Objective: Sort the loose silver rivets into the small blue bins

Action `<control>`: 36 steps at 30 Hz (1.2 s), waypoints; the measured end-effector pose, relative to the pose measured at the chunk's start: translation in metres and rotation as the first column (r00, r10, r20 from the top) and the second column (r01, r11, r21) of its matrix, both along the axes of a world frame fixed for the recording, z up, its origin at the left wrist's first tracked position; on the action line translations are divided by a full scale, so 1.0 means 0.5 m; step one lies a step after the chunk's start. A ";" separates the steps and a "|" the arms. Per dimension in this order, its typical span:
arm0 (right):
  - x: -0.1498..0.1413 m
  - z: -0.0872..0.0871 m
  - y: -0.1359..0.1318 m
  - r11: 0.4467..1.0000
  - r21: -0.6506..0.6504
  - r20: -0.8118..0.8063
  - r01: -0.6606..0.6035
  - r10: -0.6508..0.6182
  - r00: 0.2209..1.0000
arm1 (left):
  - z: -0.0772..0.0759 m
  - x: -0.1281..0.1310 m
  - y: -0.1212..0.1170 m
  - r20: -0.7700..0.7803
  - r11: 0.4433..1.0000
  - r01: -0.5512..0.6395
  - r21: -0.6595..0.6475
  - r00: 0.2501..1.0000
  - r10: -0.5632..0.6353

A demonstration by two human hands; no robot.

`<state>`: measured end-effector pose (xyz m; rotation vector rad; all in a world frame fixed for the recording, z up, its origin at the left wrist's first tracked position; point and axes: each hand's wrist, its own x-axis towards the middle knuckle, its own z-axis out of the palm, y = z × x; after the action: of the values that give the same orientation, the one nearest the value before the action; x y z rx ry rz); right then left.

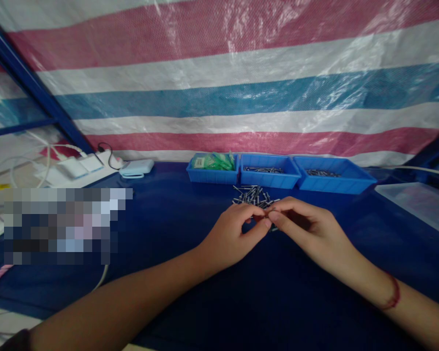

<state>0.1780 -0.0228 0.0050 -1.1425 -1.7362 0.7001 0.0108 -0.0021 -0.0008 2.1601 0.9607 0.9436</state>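
Observation:
My left hand (237,226) and my right hand (309,226) meet over the blue tabletop, thumbs and forefingers pinched together. Something tiny and dark sits between the fingertips, too small to name. Just beyond the fingers lies a loose pile of thin metal pieces (254,196), shaped like rivets or screws. The fingers hide its near side. Behind the pile, a middle blue bin (270,181) and a right blue bin (334,186) hold similar thin metal pieces. Green plastic packets (217,162) fill the left blue bin (212,176).
A white power strip (95,168) with plugs and cables stands at the back left, beside a light blue case (136,168). A blurred-out patch covers the left side. At the right lies a translucent plastic lid or tray (420,204). Striped sheeting (219,102) hangs behind the table.

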 end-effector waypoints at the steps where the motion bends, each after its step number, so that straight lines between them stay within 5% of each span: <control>1: 0.000 0.000 0.000 1.000 0.003 0.001 0.004 -0.004 1.000 | 0.000 0.000 0.000 -0.002 1.000 0.002 -0.001 1.000 -0.002; 36: 0.000 -0.003 -0.002 1.000 0.012 0.031 -0.022 0.022 0.999 | -0.003 -0.003 -0.003 -0.024 1.000 0.006 -0.023 1.000 -0.007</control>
<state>0.1778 -0.0236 0.0037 -1.1327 -1.7791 0.6874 0.0093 -0.0034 -0.0022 2.1583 0.9704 0.9014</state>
